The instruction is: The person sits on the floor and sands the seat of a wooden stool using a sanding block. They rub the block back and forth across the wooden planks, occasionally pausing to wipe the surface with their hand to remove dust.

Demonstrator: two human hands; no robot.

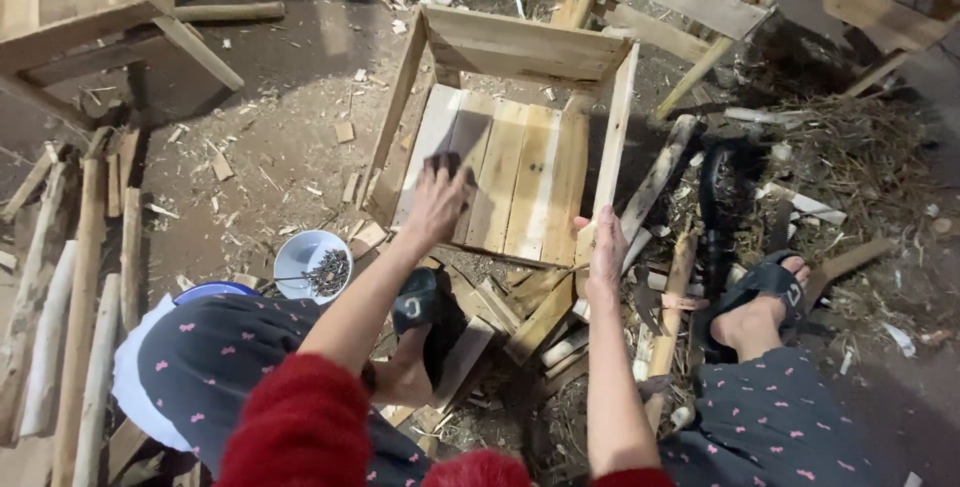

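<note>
A pale wooden crate (520, 162) lies on its side on the dirt floor in front of me, its open side facing me and its slatted bottom showing. My left hand (437, 197) reaches into the crate and grips a small dark object (445, 162), held against the slats. My right hand (603, 252) rests on the crate's near right corner, fingers flat along the side board. My red sleeves and dark patterned trousers fill the bottom of the view.
A white bowl of dark nails (313, 265) sits on the floor to the left. Rough wooden sticks (85, 287) lie along the left edge. Scrap boards (540, 322) pile under the crate. My sandalled feet (760, 297) stand among wood chips and straw.
</note>
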